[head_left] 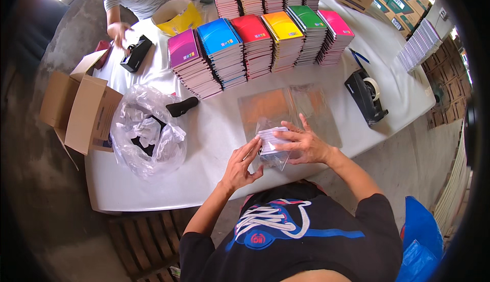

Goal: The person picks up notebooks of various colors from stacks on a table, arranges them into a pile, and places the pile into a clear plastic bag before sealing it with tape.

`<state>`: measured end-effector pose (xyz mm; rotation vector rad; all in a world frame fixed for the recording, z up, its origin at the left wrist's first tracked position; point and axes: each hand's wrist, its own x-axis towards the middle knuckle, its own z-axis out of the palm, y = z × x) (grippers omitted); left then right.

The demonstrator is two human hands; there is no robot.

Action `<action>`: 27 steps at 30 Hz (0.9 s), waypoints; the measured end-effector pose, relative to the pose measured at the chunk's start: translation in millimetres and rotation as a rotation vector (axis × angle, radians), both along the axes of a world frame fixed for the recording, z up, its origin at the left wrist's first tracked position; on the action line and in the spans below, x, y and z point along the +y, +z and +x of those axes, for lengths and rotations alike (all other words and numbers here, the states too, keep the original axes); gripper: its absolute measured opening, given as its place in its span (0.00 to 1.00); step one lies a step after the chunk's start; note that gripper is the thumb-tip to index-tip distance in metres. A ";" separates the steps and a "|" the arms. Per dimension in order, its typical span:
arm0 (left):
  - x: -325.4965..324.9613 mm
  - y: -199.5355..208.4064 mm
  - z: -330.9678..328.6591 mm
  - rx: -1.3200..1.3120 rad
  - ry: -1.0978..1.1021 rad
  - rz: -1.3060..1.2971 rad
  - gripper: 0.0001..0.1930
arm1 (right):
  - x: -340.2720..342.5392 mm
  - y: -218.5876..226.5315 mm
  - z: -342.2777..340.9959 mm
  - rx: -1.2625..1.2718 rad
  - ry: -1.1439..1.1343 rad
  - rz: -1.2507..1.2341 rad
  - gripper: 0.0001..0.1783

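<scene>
A small stack of notebooks [270, 140], white page edges showing, lies in a clear plastic wrap [278, 162] at the table's near side. My left hand [242, 165] presses its fingertips on the stack's left side, its thumb apart and lower. Over the right side and top bends my right hand [308, 145], with one finger lifted and the others on the plastic. Between them the two hands hold the wrapped stack. Beneath and beyond it are flat clear plastic sheets [319, 109], with an orange-brown area [265, 107] showing at the left.
Tall stacks of spiral notebooks [221, 36] stand along the back. To the right are a tape dispenser [365, 97] and blue-handled pliers [359, 57]. An open carton [92, 113] and a crumpled plastic bag [148, 134] lie left. Across the table, a person's hand [119, 31] is near another dispenser [137, 53].
</scene>
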<state>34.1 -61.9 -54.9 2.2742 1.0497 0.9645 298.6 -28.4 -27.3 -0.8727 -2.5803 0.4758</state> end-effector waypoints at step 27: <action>23.4 63.9 14.5 0.590 -0.259 -0.047 0.44 | 96.4 56.5 -19.0 1.406 -0.378 -0.853 0.08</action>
